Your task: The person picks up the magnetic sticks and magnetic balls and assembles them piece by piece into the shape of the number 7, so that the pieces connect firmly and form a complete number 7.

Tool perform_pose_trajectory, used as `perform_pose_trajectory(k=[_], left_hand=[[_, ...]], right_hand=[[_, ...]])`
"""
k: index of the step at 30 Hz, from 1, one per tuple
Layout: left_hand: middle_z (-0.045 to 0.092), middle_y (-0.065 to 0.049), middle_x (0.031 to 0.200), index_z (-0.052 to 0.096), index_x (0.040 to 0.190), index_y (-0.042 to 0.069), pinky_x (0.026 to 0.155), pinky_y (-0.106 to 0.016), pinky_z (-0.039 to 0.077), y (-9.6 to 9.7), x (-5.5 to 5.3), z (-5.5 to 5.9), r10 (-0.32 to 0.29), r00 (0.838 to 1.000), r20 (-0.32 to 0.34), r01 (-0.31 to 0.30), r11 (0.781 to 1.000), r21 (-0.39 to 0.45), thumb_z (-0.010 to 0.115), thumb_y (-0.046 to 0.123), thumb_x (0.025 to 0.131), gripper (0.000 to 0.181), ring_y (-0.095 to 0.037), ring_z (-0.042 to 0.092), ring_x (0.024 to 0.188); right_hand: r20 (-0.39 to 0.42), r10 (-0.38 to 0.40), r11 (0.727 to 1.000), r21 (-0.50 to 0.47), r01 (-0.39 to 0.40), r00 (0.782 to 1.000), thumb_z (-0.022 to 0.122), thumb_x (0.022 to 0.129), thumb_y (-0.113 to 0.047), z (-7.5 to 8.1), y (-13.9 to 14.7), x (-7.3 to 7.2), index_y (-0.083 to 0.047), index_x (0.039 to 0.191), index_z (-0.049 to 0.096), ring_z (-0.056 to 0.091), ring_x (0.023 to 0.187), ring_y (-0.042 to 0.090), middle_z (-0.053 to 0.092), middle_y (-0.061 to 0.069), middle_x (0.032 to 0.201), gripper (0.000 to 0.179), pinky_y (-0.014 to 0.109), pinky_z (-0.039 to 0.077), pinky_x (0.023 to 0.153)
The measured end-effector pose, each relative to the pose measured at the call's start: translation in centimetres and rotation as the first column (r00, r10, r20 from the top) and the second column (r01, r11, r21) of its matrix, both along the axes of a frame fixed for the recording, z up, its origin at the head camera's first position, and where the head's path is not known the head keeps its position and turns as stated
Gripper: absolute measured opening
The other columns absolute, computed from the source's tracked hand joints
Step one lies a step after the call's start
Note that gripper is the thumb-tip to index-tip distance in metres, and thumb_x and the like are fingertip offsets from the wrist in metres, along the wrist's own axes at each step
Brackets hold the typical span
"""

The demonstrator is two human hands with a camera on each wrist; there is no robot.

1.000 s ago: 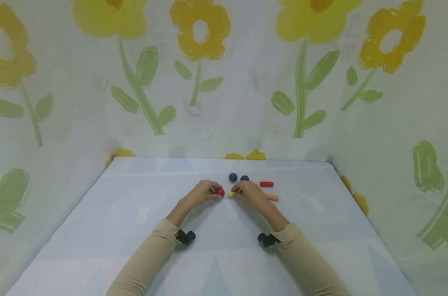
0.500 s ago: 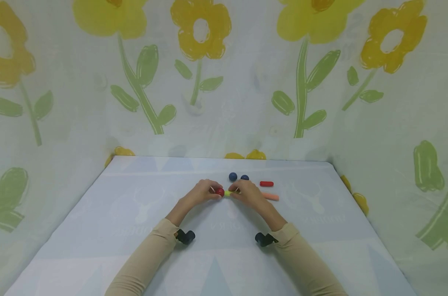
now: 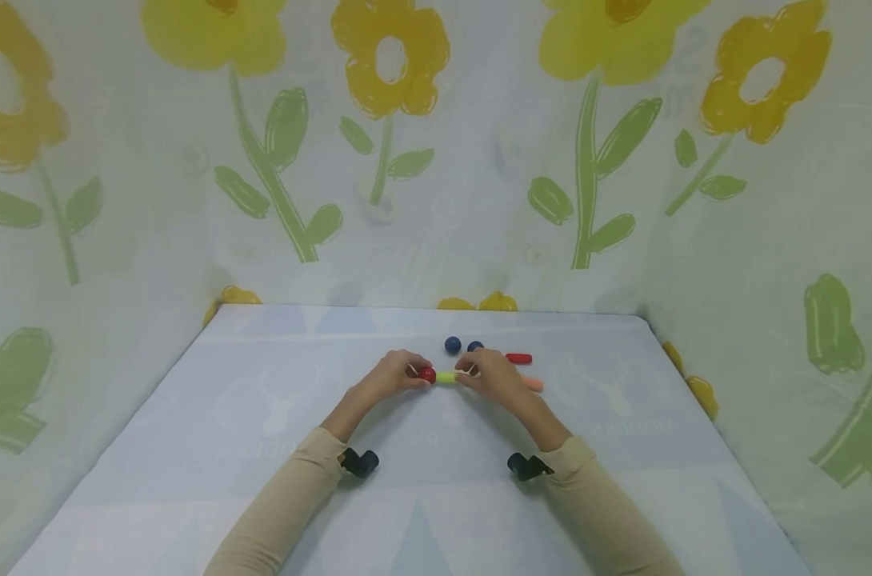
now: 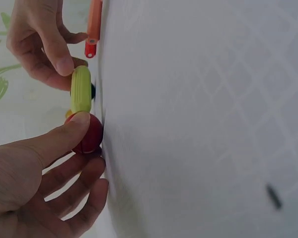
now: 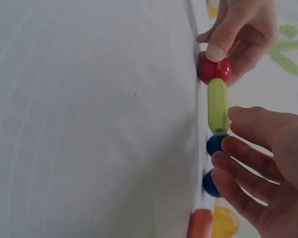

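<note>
A red ball [image 3: 426,375] is gripped between the thumb and fingers of my left hand [image 3: 393,374]. Out of the ball's right side points a short yellow-green ribbed rod [image 3: 446,377], its near end meeting the ball; whether it sits in a hole is hidden. At the rod's free end is my right hand [image 3: 495,376], thumb and fingers parted. In the right wrist view the right thumb lies close beside the rod [image 5: 218,106], the fingers are spread, and the end face shows a small dark hole. The left thumb presses the ball [image 4: 91,135] in the left wrist view.
Two dark blue balls, a left one [image 3: 453,346] and a right one [image 3: 475,346], lie just beyond the hands. Right of them are a red rod [image 3: 518,358] and an orange rod [image 3: 532,384], partly behind the right hand. Flowered cloth walls [image 3: 436,240] enclose the table [image 3: 278,448].
The right hand brought the yellow-green rod left against the red ball, then let go and drew slightly right, baring more of the rod. The left hand stayed in place on the ball.
</note>
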State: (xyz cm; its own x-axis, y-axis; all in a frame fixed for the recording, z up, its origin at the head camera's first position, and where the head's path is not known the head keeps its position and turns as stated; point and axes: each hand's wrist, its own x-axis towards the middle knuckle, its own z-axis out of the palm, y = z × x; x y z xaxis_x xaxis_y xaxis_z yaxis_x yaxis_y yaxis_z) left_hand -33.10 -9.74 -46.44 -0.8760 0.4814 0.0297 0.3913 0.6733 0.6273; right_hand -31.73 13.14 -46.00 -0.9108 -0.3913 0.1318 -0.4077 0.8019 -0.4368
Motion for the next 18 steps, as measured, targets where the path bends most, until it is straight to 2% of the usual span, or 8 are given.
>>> perform_pose_trajectory(k=[8,18], left_hand=[[0.073,-0.009,0.111,0.070,0.118,0.006,0.080,-0.028,0.054,0.0,0.4,0.1,0.009,1.000,-0.001,-0.009,1.000,-0.002,0.076,0.015,0.086,0.034,-0.014,0.063,0.086],[0.072,-0.007,0.113,0.070,0.120,0.008,0.083,-0.028,0.054,0.1,0.3,0.0,0.034,0.999,0.021,-0.034,0.999,0.001,0.075,0.016,0.086,0.035,-0.013,0.062,0.088]], right_hand=[[0.027,-0.067,0.998,0.008,0.067,0.997,0.074,0.088,-0.022,0.7,1.7,0.1,-0.015,0.105,0.074,0.063,0.090,0.013,0.070,-0.001,0.097,0.018,0.029,0.055,0.080],[-0.010,-0.099,0.995,0.028,0.099,0.995,0.073,0.089,-0.021,1.3,3.3,0.0,-0.012,0.106,0.074,0.065,0.093,0.018,0.072,0.002,0.100,0.019,0.034,0.054,0.083]])
